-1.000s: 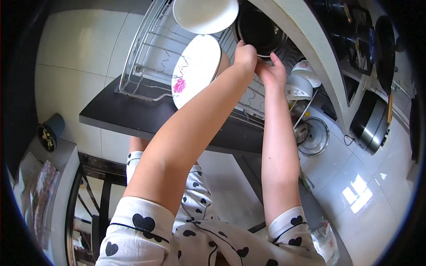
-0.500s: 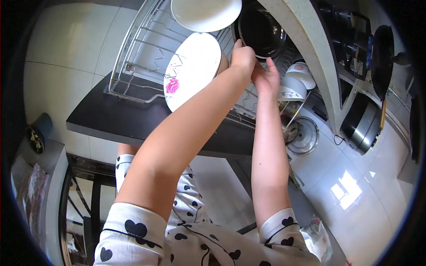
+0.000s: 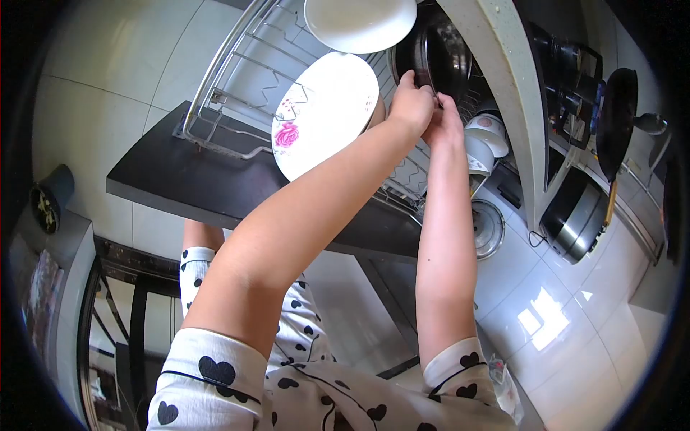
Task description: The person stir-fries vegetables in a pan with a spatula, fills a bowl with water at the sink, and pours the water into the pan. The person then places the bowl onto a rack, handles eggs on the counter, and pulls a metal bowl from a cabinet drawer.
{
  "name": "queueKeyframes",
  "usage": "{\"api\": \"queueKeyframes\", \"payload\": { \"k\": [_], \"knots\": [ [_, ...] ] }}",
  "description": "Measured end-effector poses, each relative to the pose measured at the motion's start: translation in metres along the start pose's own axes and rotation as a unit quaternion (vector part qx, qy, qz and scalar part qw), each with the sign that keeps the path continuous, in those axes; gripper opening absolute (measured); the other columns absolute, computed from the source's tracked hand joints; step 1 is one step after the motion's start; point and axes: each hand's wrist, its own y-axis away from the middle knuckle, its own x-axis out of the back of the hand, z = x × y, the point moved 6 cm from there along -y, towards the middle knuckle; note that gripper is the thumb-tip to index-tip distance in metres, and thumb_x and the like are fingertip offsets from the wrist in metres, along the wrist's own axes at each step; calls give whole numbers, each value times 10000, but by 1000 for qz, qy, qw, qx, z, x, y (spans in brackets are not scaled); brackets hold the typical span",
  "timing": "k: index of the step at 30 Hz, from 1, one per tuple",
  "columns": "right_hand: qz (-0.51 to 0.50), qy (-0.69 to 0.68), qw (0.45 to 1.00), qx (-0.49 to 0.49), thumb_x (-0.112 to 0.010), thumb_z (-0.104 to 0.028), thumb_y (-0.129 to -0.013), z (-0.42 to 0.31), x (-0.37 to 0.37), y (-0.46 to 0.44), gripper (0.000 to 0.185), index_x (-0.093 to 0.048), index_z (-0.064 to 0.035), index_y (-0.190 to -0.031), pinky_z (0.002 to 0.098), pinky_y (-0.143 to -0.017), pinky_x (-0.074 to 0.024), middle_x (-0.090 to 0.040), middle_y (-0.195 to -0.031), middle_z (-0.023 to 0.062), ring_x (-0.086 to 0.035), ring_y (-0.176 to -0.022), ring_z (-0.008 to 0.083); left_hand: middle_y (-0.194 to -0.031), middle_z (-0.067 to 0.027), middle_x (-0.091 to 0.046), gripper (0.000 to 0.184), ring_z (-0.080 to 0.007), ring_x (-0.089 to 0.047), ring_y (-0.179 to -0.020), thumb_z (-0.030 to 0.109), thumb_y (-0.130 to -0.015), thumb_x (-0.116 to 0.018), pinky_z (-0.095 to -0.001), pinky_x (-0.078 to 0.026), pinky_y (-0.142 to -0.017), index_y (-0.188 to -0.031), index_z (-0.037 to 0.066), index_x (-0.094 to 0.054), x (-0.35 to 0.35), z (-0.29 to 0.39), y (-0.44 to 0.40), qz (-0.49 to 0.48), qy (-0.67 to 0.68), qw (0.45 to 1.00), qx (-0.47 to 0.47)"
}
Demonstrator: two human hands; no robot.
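Note:
A dark, glossy round bowl stands tilted in the wire dish rack, with another dark round piece close against it. My left hand is closed on the bowl's near edge, thumb up. Beside it, almost touching, my right hand grips the same edge; its fingertips are partly hidden. Left of my hands a white oval plate with a pink rose leans in the rack. Beyond that plate lies a white dish.
Small white bowls stack at the rack's right end. A pale curved edge runs close by on the right. Past it are a rice cooker, a hanging frying pan and a glass lid. The dark counter sits below.
The dark bowl has turned and tilted more upright, showing less of its inside. My hands have come closer together, the right fingers closing on its edge. The view has shifted slightly.

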Motion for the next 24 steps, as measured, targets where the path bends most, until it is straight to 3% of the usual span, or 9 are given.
{"api": "queueKeyframes", "payload": {
  "k": [2, 5, 9, 12, 13, 16, 20, 21, 24],
  "knots": [
    [1, 13, 1000, 24, -507, -152, -799, 5, -2, 15, 82, -502, -71, -813, 419, -814, -461, -592, -893, 113, -578, -860, 277, -1140, -176, -511, 582, -256, -552, -981, 112, -839, -480, -340, -452, -832, -1360, -4, -248, 0, -2, -8, 11, -35, 997, -61],
    [8, -3, 998, 55, -469, -123, -796, 17, 5, 32, 115, -523, -26, -826, 374, -808, -469, -590, -864, 104, -581, -850, 247, -1311, -193, -418, 658, -267, -443, -1170, 200, -855, -519, -332, -334, -973, -1386, 8, -180, 0, -1, 7, -18, -22, 1000, -1],
    [-41, -13, 998, 51, -444, -94, -815, 31, 36, 42, 155, -531, 6, -896, 361, -811, -484, -591, -913, 106, -588, -857, 235, -1315, -218, -390, 739, -279, -401, -1218, 169, -846, -536, -329, -323, -998, -1391, -12, -71, 6, 3, 28, 59, -129, 988, -57],
    [-12, -36, 997, 63, -429, -79, -822, 43, 47, 81, 202, -528, 21, -966, 364, -823, -499, -594, -985, 130, -596, -891, 247, -1247, -291, -437, 706, -376, -475, -1136, 165, -852, -498, -374, -393, -940, -1382, -15, -68, 9, -12, 36, 52, -166, 976, -135],
    [16, -46, 997, 63, -424, -90, -842, 46, 48, 96, 220, -527, 32, -994, 362, -828, -511, -592, -1032, 152, -599, -919, 256, -1219, -290, -460, 679, -371, -480, -1131, 133, -841, -501, -378, -383, -945, -1372, -22, -106, 9, -1, 54, 46, -162, 978, -124],
    [-35, -84, 995, 40, -430, -109, -861, 59, 62, 116, 228, -521, 38, -1010, 358, -836, -519, -590, -1041, 156, -605, -914, 253, -1166, -282, -497, 661, -379, -500, -1096, 77, -810, -500, -389, -387, -934, -1360, -22, -146, 19, -13, 67, 39, -159, 973, -163],
    [-66, -110, 992, -3, -410, -95, -849, 75, 79, 148, 225, -507, 25, -1013, 317, -795, -521, -592, -1002, 114, -601, -882, 219, -1242, -247, -347, 700, -386, -442, -1113, 19, -746, -511, -367, -380, -943, -1358, -9, -172, 21, -7, 113, 3, -254, 964, -82],
    [-29, -105, 994, -9, -423, -105, -850, 76, 80, 161, 232, -507, 23, -1023, 315, -790, -524, -589, -1010, 121, -600, -909, 228, -1276, -220, -267, 718, -361, -385, -1167, -3, -727, -521, -345, -351, -974, -1357, -3, -177, 21, -1, 126, -14, -242, 969, -50],
    [-71, -77, 994, 13, -434, -116, -852, 85, 81, 185, 248, -503, 18, -1050, 325, -809, -518, -585, -1026, 127, -599, -916, 233, -1260, -189, -312, 711, -297, -377, -1187, -48, -711, -494, -315, -324, -987, -1353, 12, -192, 38, -4, 153, -45, -164, 983, -67]
  ]
}}
